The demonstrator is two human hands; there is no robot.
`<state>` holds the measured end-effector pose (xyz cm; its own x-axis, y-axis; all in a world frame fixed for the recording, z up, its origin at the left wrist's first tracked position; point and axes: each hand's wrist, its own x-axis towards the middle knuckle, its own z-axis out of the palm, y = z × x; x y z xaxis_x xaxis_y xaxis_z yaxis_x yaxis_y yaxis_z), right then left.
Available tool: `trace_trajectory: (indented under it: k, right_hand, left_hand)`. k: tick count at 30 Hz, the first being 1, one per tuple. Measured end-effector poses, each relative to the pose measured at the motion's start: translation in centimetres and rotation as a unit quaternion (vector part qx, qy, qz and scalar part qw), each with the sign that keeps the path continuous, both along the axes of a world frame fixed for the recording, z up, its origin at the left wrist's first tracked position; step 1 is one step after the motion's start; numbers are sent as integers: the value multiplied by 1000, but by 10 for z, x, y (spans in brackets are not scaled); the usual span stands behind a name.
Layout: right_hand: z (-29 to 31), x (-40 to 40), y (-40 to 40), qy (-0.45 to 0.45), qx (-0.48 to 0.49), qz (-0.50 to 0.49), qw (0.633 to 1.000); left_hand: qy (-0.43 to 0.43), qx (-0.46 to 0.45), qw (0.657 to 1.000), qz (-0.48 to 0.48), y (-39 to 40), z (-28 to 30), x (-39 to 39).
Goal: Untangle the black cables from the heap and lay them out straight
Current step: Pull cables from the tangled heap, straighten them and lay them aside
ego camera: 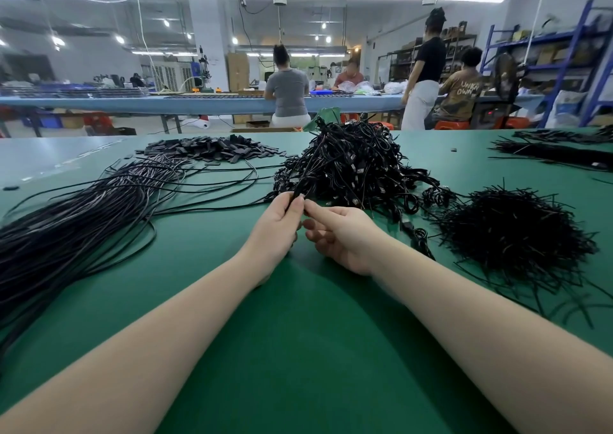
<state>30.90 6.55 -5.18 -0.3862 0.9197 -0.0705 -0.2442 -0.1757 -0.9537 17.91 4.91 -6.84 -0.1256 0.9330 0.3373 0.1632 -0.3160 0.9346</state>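
Cables fill most of the green tabletop (pixel 298 350), sorted by how far along they look. At the middle of the far edge sits the tangled heap (pixel 351 165), a knotted mound of black leads. The left hand (pixel 280 224) pinches a cable (pixel 306 175) between thumb and fingertips just at the heap's near foot, and the strand rises taut from that grip up into the mound, which suggests it is being drawn free against the weight of the rest. The right hand (pixel 338 234) lies just beside the left, fingers loosely curled, its forefinger reaching to the same spot; whether it truly grips the strand or only steadies it I cannot tell. Hands are thus close together, likely so one can hold while the other works the strand loose. Toward the left edge lies the straightened bundle (pixel 86 214), long cables running roughly parallel from near the far side to the near left corner, presumably the laying-out place within easy sweep of the left arm. Beside the right edge rests a bristly pile of short black pieces (pixel 517 234), and at the far side, left of the heap, a scatter of small flat black tags (pixel 212 150). Judging by the heap's bulk, much remains to untangle.
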Motion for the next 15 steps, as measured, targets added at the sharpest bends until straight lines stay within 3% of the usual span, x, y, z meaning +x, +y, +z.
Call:
trace_trajectory:
  k: [6, 15]
  right_hand:
    - [1, 3, -2, -14, 36, 9, 999]
    - [7, 6, -3, -164, 226, -89, 956]
  left_hand:
    - [-22, -9, 999, -44, -2, 2, -1]
    - [-20, -10, 1000, -20, -4, 3, 3]
